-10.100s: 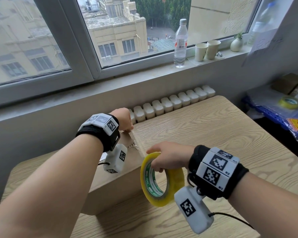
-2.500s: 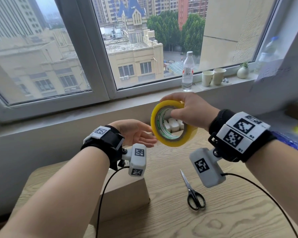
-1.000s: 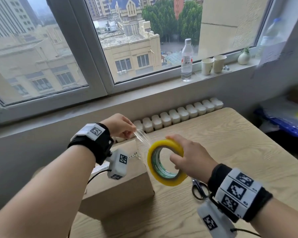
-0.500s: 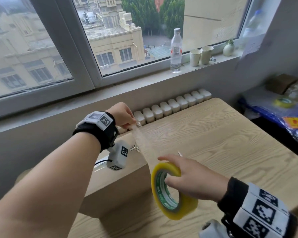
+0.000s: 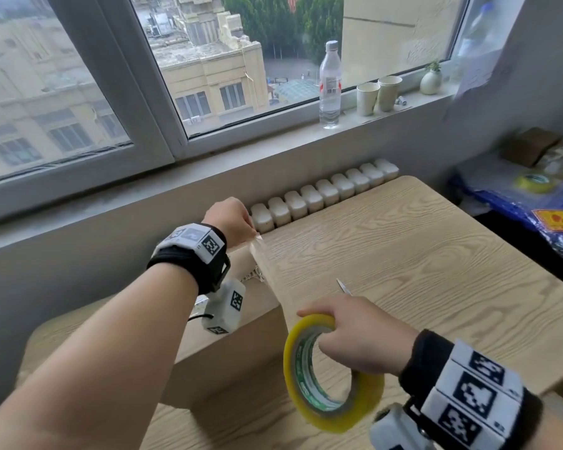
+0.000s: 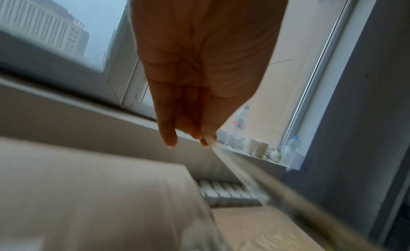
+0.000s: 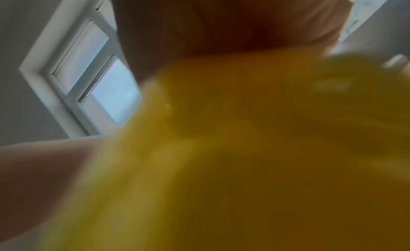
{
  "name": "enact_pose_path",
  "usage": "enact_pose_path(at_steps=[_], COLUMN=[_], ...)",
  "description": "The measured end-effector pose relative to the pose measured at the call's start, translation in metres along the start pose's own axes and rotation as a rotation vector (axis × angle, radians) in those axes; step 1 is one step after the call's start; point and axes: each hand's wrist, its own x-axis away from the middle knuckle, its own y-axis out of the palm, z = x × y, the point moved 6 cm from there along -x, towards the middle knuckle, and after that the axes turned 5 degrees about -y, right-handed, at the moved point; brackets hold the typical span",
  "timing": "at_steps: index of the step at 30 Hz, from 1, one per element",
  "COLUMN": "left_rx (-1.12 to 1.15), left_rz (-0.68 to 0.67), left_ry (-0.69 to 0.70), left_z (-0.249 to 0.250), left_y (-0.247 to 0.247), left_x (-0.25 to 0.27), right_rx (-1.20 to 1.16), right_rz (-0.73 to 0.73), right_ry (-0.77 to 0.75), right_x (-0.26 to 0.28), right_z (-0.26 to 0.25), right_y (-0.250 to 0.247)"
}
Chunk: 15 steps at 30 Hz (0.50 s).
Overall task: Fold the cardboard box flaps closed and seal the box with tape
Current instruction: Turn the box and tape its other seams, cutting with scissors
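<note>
left hand (image 5: 231, 219) pinches tape end | right hand (image 5: 359, 339) apparently holds roll (image 5: 332, 375)

The right hand (image 5: 359, 342) has pulled the tape roll (image 5: 330, 375) down toward the lower middle of the frame, so the clear tape strip (image 5: 272, 277) is now longer; earlier the roll was held high near the window.

Soft overcast daylight from the wide white-framed window (image 5: 117, 102) lights the head view evenly, its edges bowed, while both wrist views are motion-smeared, the round yellow tape roll (image 7: 255, 149) a close unfocused blur.
</note>
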Motion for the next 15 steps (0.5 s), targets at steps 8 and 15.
enact_pose_path(at_steps=[8,15], left_rx=[0.012,0.101], left_rz=[-0.007,-0.039], left_ry=[-0.033,-0.049], left_z=[-0.006,-0.021], left_y=[-0.004,0.013], left_x=[-0.011,-0.022], right_rx=[0.150,0.158], right_rz=[-0.038,-0.080], right_ry=[-0.013,-0.032], right_x=[-0.007,-0.017], right_z=[0.004,0.008], right_y=[0.005,0.018])
